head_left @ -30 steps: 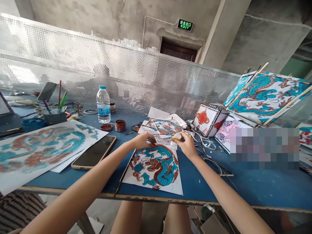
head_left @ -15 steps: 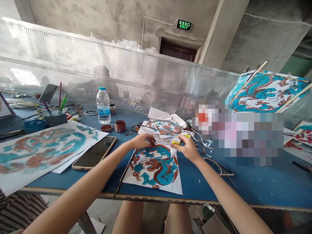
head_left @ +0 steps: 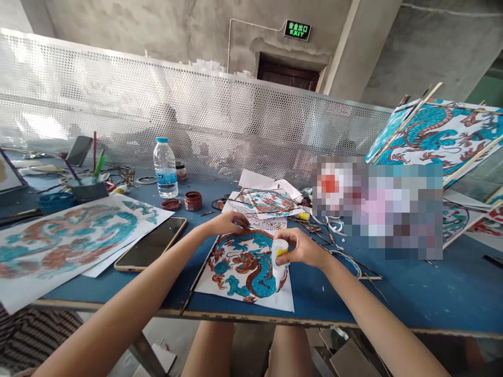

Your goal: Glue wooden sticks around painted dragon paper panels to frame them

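Note:
My right hand (head_left: 302, 248) grips a small white glue bottle (head_left: 280, 256) with a yellow label. The bottle is turned tip down over the right side of a painted dragon picture (head_left: 239, 272) in turquoise and brown. Whether its tip touches the paper I cannot tell. At the picture's top edge lies my left hand (head_left: 230, 223), fingers loosely bent and fingertips resting on the paper. A thin dark stick (head_left: 199, 275) runs along the picture's left edge. Just behind the hands is a smaller dragon picture (head_left: 275, 202) on line-drawn sheets.
On my left are a phone (head_left: 151, 245), a larger dragon painting (head_left: 78, 235) and a water bottle (head_left: 165, 170). An open brown paint jar (head_left: 193, 200) stands beyond. Thin strips and rings (head_left: 346, 262) lie to the right. A perforated metal screen (head_left: 216, 120) closes the back.
My right hand has moved down along the picture's right side, bringing the glue bottle nearer the lower right. My left hand has stayed at the top edge. The view has shifted slightly.

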